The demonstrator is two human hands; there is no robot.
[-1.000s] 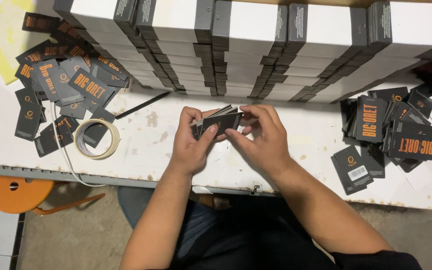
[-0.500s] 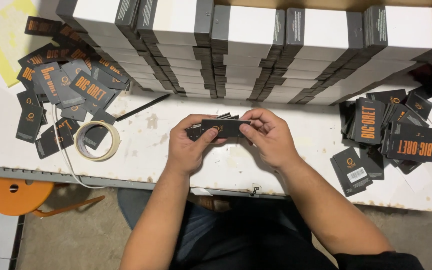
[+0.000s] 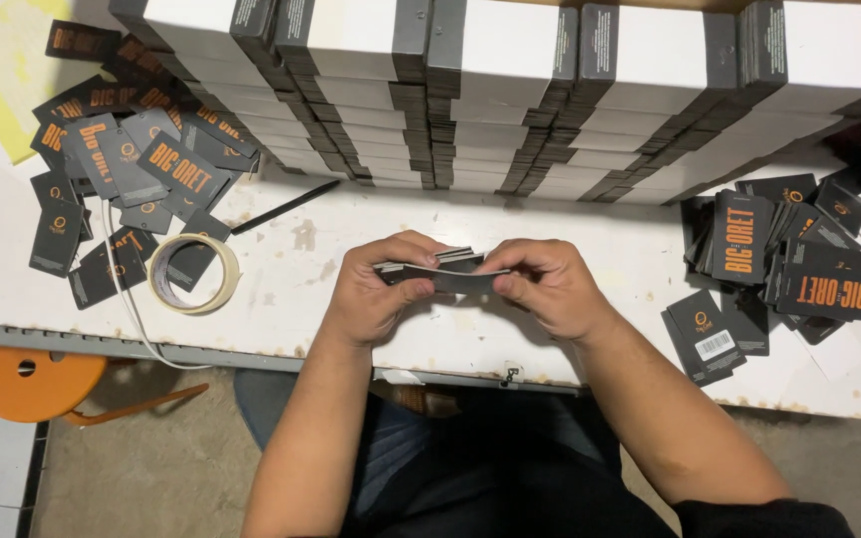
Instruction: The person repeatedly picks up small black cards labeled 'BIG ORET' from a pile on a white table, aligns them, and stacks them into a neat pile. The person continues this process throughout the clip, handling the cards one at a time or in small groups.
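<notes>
My left hand [image 3: 376, 289] and my right hand [image 3: 545, 284] both grip a small stack of dark grey cards [image 3: 440, 272], held flat and edge-on above the white table [image 3: 281, 309]. The thumbs press the lower side and the fingers curl over the top. A loose pile of the same dark cards with orange print [image 3: 122, 169] lies at the left of the table. Another pile of such cards [image 3: 784, 269] lies at the right.
Rows of stacked white boxes with dark bands [image 3: 510, 100] fill the back of the table. A roll of tape [image 3: 191, 274] and a white cord [image 3: 132, 309] lie at the left, a black pen [image 3: 286, 206] behind them. An orange stool [image 3: 32, 384] stands below.
The stack has turned from a tilted hold to flat and edge-on, and both hands have closed in around its ends. The piles on the table have not moved.
</notes>
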